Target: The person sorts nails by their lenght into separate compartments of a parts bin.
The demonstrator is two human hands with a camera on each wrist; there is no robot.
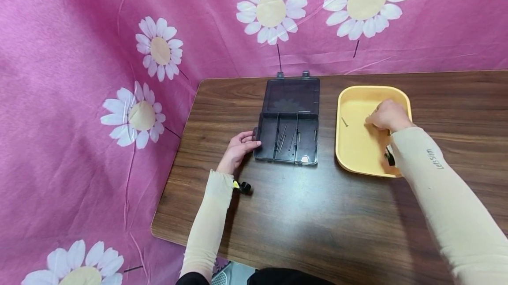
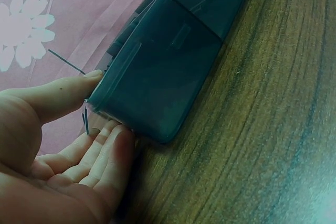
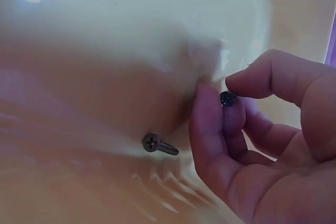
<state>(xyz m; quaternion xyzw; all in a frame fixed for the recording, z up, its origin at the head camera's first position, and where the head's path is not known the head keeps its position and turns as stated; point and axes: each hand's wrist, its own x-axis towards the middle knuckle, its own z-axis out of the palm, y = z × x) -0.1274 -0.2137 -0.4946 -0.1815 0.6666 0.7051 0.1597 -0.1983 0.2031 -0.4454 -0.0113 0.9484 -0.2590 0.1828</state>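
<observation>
My left hand holds the left edge of a dark see-through compartment box, whose lid lies back on the table. In the left wrist view, the thumb is at the box's upper edge and the fingers are at its lower side. Several screws lie in the middle and right compartments; none shows in the left one. Inside a yellow tray, my right hand pinches a dark-headed screw between thumb and fingers. Loose screws lie in the tray, one of them near its left side.
The box and tray stand side by side on a brown wooden table. A pink flowered cloth hangs behind the table and along its left side. A small black camera is strapped to the left wrist.
</observation>
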